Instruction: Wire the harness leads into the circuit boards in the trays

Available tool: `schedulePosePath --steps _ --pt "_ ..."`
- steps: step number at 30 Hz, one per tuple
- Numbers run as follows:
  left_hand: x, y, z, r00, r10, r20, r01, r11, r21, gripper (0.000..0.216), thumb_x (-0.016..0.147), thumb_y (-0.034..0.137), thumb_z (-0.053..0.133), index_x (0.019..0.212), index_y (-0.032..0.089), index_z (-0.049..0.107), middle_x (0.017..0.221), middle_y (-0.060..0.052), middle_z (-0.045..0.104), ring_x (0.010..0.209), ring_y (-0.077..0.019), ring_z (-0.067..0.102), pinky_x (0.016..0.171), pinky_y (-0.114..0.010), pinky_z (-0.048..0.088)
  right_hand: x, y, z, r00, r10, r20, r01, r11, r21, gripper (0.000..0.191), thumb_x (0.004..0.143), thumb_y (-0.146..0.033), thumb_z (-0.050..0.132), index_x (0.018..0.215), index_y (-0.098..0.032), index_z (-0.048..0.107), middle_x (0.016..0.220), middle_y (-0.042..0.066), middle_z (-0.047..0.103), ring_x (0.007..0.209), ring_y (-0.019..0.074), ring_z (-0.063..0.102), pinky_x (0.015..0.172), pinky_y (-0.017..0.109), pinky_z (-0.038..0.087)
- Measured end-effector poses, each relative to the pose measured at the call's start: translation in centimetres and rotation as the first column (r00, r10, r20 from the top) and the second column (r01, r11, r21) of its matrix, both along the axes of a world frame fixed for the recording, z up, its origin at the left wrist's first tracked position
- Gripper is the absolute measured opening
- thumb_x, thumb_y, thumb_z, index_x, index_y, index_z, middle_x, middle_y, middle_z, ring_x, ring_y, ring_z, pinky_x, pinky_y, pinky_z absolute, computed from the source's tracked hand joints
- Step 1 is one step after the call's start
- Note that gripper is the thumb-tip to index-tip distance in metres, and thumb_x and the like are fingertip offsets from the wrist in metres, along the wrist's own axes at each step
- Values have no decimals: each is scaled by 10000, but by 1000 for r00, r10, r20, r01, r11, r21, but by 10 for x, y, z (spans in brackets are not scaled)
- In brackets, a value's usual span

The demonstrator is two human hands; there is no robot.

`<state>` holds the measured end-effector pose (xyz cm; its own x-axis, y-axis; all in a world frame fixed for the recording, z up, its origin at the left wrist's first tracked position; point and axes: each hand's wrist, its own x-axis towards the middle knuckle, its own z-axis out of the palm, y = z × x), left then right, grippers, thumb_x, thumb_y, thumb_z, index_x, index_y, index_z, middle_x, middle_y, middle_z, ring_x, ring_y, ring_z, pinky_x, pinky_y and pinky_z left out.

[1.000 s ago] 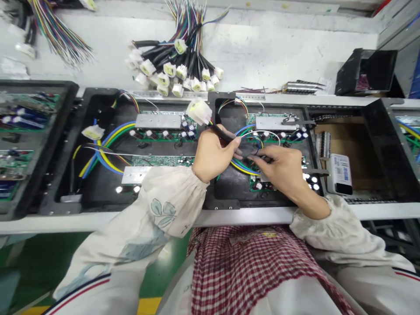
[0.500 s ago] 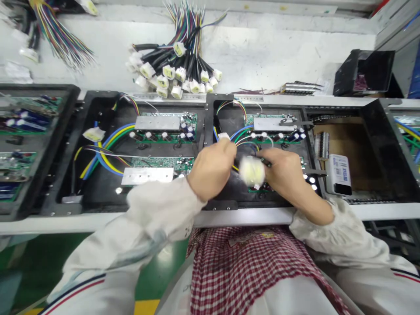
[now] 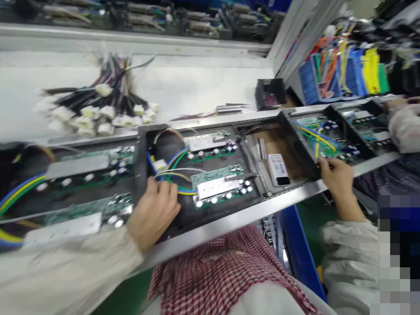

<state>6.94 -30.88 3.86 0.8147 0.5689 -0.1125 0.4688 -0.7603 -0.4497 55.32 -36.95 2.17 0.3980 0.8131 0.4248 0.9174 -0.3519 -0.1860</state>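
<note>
My left hand [image 3: 154, 212] rests inside the middle black tray [image 3: 229, 208], its fingers curled over the coloured wires [image 3: 175, 177] beside a green circuit board [image 3: 218, 175]. A white connector [image 3: 160, 165] lies in the tray just above that hand. My right hand [image 3: 336, 177] is far to the right, its fingers closed on the near corner of the neighbouring black tray [image 3: 303, 146], which holds another wired board [image 3: 323, 140].
A bundle of wire harnesses with white connectors [image 3: 98, 109] lies on the white bench behind. A labelled white box [image 3: 278, 168] sits in a cardboard-floored bay. A black bin [image 3: 271, 92] stands at the back. Another person's sleeve [image 3: 403, 127] reaches over the far-right tray. The picture is blurred.
The view has swung right. My right hand left the middle tray and went to the neighbouring tray's corner. The white connector went from my hands into the tray; my left hand dropped onto the wires.
</note>
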Motion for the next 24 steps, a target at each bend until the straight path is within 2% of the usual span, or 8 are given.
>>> schedulePosePath --steps 3,6,8,10,13,15,18,24 --pt "33 3 37 978 -180 103 185 982 -41 239 740 19 466 679 130 670 738 -108 594 674 -272 572 562 -405 477 -11 1 -15 1000 -3 11 3 998 57 490 821 -564 394 507 -200 491 515 47 500 504 136 437 516 293 318" --pt "108 24 54 896 -365 252 424 872 -244 227 815 60 436 754 153 634 746 -63 591 700 -231 581 529 -342 470 -15 8 -21 1000 10 -11 -9 997 81 447 832 -507 426 539 -182 516 518 20 487 507 125 434 528 264 321" --pt "172 46 50 864 -403 301 493 800 -342 251 882 109 382 927 127 628 918 -89 635 878 -225 601 705 -355 512 -21 9 -22 999 31 -24 -29 997 75 424 843 -471 449 548 -176 525 523 14 493 510 123 440 527 255 315" --pt "231 66 37 862 -387 327 499 761 -414 357 924 131 317 1219 101 516 1235 -110 569 1160 -205 515 947 -339 452 -33 8 -21 998 63 -27 -61 997 54 409 857 -442 467 556 -172 532 538 16 506 528 126 457 532 252 313" --pt "286 82 14 880 -335 336 461 774 -435 452 950 154 255 1392 104 337 1450 -99 383 1364 -213 300 1110 -367 299 -60 4 -21 991 132 -27 -132 991 13 393 881 -407 470 578 -170 550 568 19 522 566 134 482 553 252 322" --pt "293 82 4 898 -311 311 424 802 -421 428 945 154 259 1323 75 445 1339 -124 502 1309 -251 380 1107 -411 295 -77 1 -20 978 202 -42 -203 979 -11 382 896 -386 464 599 -168 566 579 18 520 579 134 494 565 249 334" --pt "275 76 2 918 -289 272 384 820 -424 357 921 147 325 1101 59 620 1099 -140 627 1149 -276 517 1063 -441 343 -94 1 -16 925 363 -107 -371 927 -60 369 915 -362 450 635 -162 582 582 19 519 564 130 504 560 245 350" --pt "234 71 11 950 -213 228 300 828 -475 328 902 156 367 1019 81 665 1042 -141 645 1080 -282 557 1040 -470 362 -104 17 -7 676 606 -418 -714 679 -171 304 936 -357 413 791 -190 621 604 16 621 547 145 598 510 241 403"
